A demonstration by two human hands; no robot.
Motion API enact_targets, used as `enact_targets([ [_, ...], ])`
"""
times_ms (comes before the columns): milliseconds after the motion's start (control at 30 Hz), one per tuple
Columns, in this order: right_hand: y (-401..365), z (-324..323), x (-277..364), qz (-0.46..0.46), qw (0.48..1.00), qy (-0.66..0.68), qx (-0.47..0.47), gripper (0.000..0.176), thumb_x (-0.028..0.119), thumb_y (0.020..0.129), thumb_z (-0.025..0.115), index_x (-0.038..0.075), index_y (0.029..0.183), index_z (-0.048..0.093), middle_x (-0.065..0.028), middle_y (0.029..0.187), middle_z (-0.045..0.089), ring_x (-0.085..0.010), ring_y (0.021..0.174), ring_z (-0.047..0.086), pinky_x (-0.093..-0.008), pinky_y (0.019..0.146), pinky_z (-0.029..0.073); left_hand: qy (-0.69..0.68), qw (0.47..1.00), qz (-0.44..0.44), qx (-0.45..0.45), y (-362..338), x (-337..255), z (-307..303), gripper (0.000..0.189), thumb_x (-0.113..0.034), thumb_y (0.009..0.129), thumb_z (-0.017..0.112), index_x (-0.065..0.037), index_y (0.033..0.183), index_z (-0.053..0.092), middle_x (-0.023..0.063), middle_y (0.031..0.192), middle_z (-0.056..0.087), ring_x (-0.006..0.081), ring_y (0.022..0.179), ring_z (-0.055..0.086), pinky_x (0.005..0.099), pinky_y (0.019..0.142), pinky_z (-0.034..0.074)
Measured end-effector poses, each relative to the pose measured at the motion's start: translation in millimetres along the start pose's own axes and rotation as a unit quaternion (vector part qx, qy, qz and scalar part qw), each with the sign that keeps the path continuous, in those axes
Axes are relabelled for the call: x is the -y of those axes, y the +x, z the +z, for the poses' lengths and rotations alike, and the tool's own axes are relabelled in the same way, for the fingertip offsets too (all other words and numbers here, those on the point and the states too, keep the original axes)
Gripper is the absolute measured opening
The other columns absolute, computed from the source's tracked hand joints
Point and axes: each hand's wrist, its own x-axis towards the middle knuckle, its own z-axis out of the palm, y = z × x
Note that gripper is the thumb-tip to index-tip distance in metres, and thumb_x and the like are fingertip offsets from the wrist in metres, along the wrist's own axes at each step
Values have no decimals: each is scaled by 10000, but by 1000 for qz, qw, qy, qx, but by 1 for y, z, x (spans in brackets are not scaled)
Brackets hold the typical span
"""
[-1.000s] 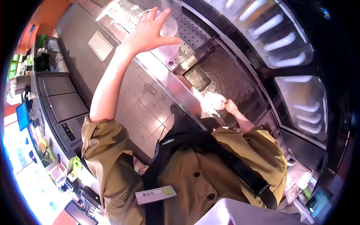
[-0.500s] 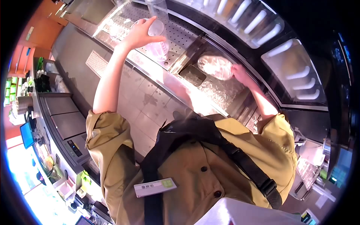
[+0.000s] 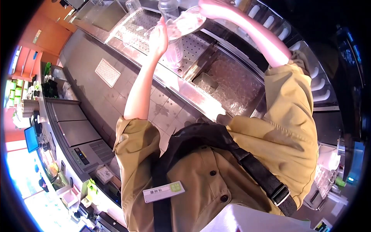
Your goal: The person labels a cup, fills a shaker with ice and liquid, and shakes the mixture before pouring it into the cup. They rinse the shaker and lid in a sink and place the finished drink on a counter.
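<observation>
Right grip [image 3: 209,8] partly cropped, scoop [image 3: 190,21] blurred, cup [image 3: 174,55] part-hidden

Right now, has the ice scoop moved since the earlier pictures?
Yes. Judged against the ice bin, the ice scoop, in the person's right hand, has moved out and leftward, to above the perforated counter.

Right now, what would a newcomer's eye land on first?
The clear, rounded scoop of ice in the bare right hand, at the mouth of a tall, clear, marked cup on the perforated metal counter. Then the glistening bed of ice, sunk nearer the body.
</observation>
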Motion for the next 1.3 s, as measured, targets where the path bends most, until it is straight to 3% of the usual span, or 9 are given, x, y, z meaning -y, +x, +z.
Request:
enact_targets([
  [267,-72,-57,34,16,986,146,-77,326,296,824,468,29,825,653,-215,764,613,-329,710,622,-430,637,478,-16,998,-58,8,-5,-23,-9,626,-448,927,152,22,1281,368,236,1234,451,344,1167,415,360,986,292],
  [300,-78,-30,23,198,977,-55,-61,291,213,857,396,3,841,597,-168,791,629,-274,728,637,-413,643,489,-16,999,-51,9,-4,-21,-9,622,-444,929,156,22,1282,367,236,1232,453,340,1168,414,358,987,290],
  [400,-132,61,-20,278,959,27,43,280,229,841,449,-1,859,606,-223,861,613,-348,831,605,-456,724,480,-35,999,-32,6,-4,-17,-12,607,-428,933,167,28,1282,364,232,1235,454,326,1173,414,348,990,284],
  [567,-233,302,-27,383,900,20,206,243,236,776,536,46,882,645,-179,930,632,-299,855,628,-441,677,500,4,1000,-14,8,-7,-9,-36,588,-407,937,200,47,1273,364,226,1260,430,327,1189,387,353,1003,264],
  [700,-265,429,18,317,893,27,319,218,170,799,492,112,910,671,-94,919,654,-251,840,641,-383,657,518,81,997,-2,-11,-17,13,-55,547,-396,930,262,18,1261,398,200,1266,431,316,1206,366,364,1010,258],
  [767,-243,409,47,316,873,-46,368,206,171,815,496,123,897,678,-85,915,658,-217,854,642,-359,676,511,83,996,-32,19,-22,2,-63,531,-395,918,316,7,1250,417,196,1261,438,314,1196,383,362,1002,275],
  [933,-253,392,34,308,899,111,290,226,187,770,518,51,866,670,-177,859,640,-278,829,639,-397,698,510,104,990,-3,97,-18,-15,-52,577,-421,841,501,-9,1238,429,183,1258,441,312,1154,440,354,967,335],
  [1033,-281,383,9,342,858,292,250,275,194,781,508,-47,856,618,-254,842,606,-351,842,614,-410,695,485,149,982,54,104,-16,-18,-34,695,-475,764,589,-17,1256,410,184,1266,423,317,1159,430,367,967,338],
  [1300,-329,328,-27,379,819,411,126,272,228,818,454,39,950,599,-159,846,624,-268,815,600,-359,712,441,182,966,100,156,-10,-7,-28,861,-408,647,713,-86,1330,302,234,1278,365,375,1198,347,419,979,321],
])
